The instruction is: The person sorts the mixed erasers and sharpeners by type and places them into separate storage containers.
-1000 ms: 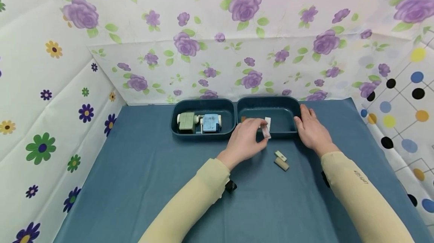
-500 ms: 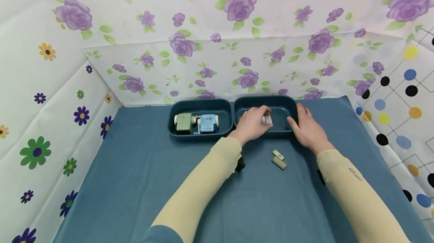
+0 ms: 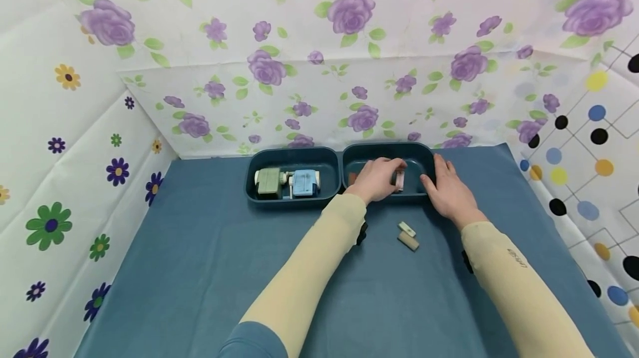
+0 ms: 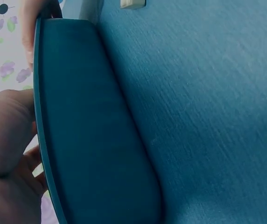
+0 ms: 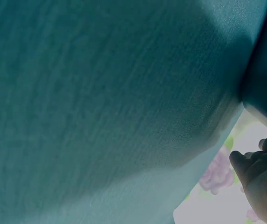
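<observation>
My left hand (image 3: 376, 179) reaches over the front wall of the right-hand dark blue tray (image 3: 427, 152). It pinches a small pale block (image 3: 400, 180), eraser-like in shape, upright inside the tray; the thumb side is hidden. In the left wrist view the left hand (image 4: 7, 149) shows behind the tray's front wall (image 4: 91, 126). At the tray's right end my right hand (image 3: 451, 191) holds the wall, thumb over the inner rim and fingers straight along the outside. A brown piece (image 3: 352, 178) lies in the tray's left part, partly covered by the left hand.
A second dark blue tray (image 3: 325, 155) adjoins on the left. In it lie a green boxy item (image 3: 269, 182) and a light blue one (image 3: 304, 182), both with white knobs. A whitish block (image 3: 406, 229) and a beige block (image 3: 408, 241) lie on the blue cloth in front.
The left hand has carried the pale block from over the front rim into the right-hand tray and lowered it there. The right hand has stayed at the tray's end.
</observation>
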Motion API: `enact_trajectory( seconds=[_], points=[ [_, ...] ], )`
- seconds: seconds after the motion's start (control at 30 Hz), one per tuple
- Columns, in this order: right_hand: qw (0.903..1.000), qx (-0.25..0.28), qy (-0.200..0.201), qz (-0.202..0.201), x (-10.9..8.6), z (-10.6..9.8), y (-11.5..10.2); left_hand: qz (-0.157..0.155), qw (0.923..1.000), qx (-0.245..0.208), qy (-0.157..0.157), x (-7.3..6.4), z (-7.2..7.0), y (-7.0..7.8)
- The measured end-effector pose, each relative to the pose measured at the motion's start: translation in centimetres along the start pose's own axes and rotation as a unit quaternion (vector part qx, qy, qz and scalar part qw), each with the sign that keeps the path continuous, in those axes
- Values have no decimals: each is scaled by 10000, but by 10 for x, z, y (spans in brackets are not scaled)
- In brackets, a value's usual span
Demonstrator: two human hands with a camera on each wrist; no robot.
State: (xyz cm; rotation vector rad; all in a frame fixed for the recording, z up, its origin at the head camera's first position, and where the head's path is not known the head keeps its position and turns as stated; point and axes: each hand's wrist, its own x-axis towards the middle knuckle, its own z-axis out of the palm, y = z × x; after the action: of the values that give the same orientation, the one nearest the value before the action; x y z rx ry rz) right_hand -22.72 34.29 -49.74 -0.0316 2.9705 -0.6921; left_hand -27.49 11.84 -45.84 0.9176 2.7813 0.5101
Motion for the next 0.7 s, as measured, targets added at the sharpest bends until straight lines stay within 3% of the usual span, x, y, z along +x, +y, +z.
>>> enact_trajectory(
  seconds=[0.23,0.47,0.7],
  points=[
    [10000,-40,4,-35,-1,-1,-1,59,9994,331,-21,8,3,-3],
    [10000,-63,27,-43,1,-1,1,70,9994,303,-129,9,1,-4],
    [10000,-33,4,-12,1,0,2,152,9976,672,29,6,4,-2]
  ],
)
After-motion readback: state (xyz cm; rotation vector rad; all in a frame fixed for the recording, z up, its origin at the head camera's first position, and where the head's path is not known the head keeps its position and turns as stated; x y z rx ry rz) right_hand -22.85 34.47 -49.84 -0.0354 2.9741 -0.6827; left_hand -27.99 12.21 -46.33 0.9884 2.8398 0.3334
